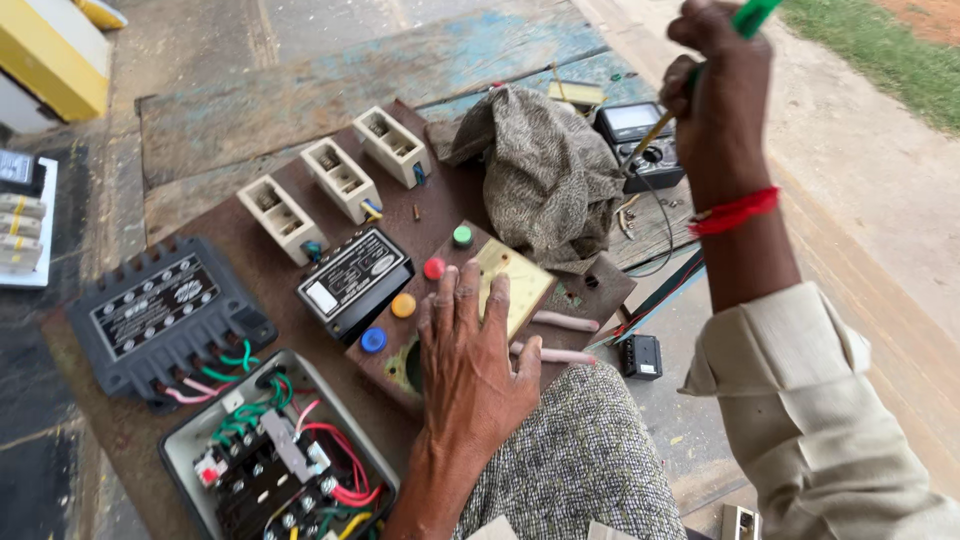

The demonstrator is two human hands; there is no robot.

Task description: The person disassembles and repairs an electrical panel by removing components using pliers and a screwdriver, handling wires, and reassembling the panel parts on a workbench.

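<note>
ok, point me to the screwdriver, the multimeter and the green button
screwdriver (748,17), head view, green handle above the right fist
multimeter (636,120), head view, its grey screen
green button (462,236), head view, its cap, centre

A single head-worn camera looked steeply down and forward from just above the person's lap, close over the brown board (300,290) of electrical parts. It faced outward toward a grass strip (880,50) at the upper right. The far left edge was cropped, perhaps hiding more gear. No second view existed.
</note>
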